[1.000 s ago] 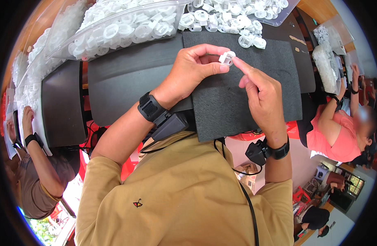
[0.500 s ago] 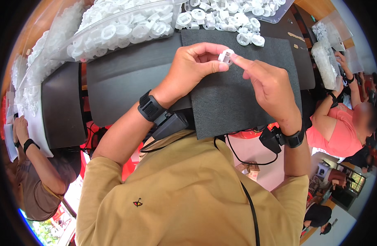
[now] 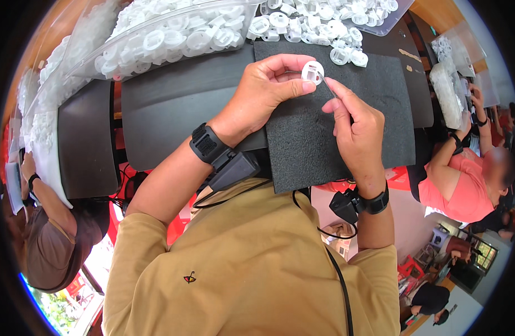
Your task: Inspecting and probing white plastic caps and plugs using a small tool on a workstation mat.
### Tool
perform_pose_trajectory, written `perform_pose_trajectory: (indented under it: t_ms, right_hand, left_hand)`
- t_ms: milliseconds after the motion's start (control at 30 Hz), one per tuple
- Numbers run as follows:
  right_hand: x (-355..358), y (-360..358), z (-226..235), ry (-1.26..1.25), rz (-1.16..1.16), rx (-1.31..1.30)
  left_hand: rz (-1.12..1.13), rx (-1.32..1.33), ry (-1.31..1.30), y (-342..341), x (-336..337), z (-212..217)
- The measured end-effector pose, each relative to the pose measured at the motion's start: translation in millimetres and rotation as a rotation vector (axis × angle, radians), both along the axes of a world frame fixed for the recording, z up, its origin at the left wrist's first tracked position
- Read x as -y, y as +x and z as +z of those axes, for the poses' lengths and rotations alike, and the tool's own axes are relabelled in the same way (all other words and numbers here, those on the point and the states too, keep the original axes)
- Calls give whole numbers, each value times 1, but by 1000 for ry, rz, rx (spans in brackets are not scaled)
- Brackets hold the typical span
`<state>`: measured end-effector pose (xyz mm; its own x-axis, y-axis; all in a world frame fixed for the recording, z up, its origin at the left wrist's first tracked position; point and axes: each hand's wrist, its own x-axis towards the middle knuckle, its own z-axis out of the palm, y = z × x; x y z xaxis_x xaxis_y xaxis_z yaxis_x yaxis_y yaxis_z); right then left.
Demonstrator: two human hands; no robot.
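Between the thumb and fingers of my left hand point(image 3: 271, 87) is a white round plastic part point(image 3: 312, 73), its ring face with a squarish opening turned toward me. My right hand point(image 3: 355, 120) is just to the right of it, index finger and thumb closed about a thin grey metal-looking tool point(image 3: 329, 89). The tip of that tool meets the right edge of the part; its exact kind is too small to make out. Both hands are above a dark grey foam mat point(image 3: 341, 145).
A clear bin point(image 3: 173, 47) heaped with white parts stands at the far left. Loose white parts point(image 3: 294, 28) lie beyond the mat, next to another clear tray point(image 3: 389, 22). Co-workers sit at the left point(image 3: 56, 235) and right point(image 3: 456, 185).
The white part has turned so its ring face shows. My right hand has drawn back slightly, and the thin tool is now visible between its fingers.
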<state>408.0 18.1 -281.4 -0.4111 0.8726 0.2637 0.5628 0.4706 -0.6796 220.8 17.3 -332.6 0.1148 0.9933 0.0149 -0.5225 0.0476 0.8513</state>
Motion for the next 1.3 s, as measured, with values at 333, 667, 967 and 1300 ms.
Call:
perform_pose_trajectory:
  t_ms: [333, 667, 967, 1300]
  right_hand:
    - [7, -3, 0, 254, 16, 284]
    - [1, 6, 8, 176, 6, 156]
    - [1, 1, 6, 186, 37, 168]
    - [0, 2, 9, 226, 33, 161]
  left_hand:
    - [23, -155, -4, 0, 1, 1]
    - [-1, 32, -28, 0, 1, 4]
    - [-6, 5, -11, 0, 0, 1]
    - [-9, 48, -20, -1, 1, 0]
